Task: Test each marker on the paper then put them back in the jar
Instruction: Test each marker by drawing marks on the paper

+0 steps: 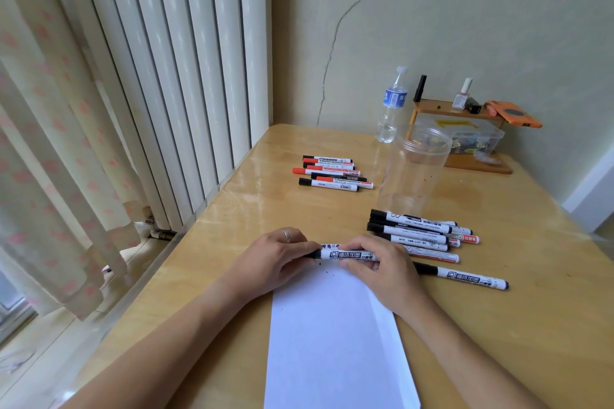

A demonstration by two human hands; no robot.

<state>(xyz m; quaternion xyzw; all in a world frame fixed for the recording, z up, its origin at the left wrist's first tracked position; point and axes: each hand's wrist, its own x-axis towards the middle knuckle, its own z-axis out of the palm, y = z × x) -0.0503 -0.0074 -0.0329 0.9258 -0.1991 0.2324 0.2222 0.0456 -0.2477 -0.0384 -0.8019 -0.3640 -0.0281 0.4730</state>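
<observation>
Both my hands hold one white marker with a black cap (345, 255) level above the top edge of the white paper (332, 335). My left hand (275, 259) grips its black cap end; my right hand (378, 269) grips the barrel. A few small dark dots mark the paper near the marker. The clear plastic jar (415, 173) stands open and empty behind. A pile of several markers (422, 236) lies right of my hands, with a single marker (465, 277) in front of it. Another group of several red and black markers (332, 174) lies farther back.
A water bottle (393, 106) stands by the wall. A wooden shelf (458, 113) at the back right carries small bottles and an orange item, with a clear box (475, 139) under it. A radiator (172, 76) and a curtain lie past the wooden table's left edge (212, 209).
</observation>
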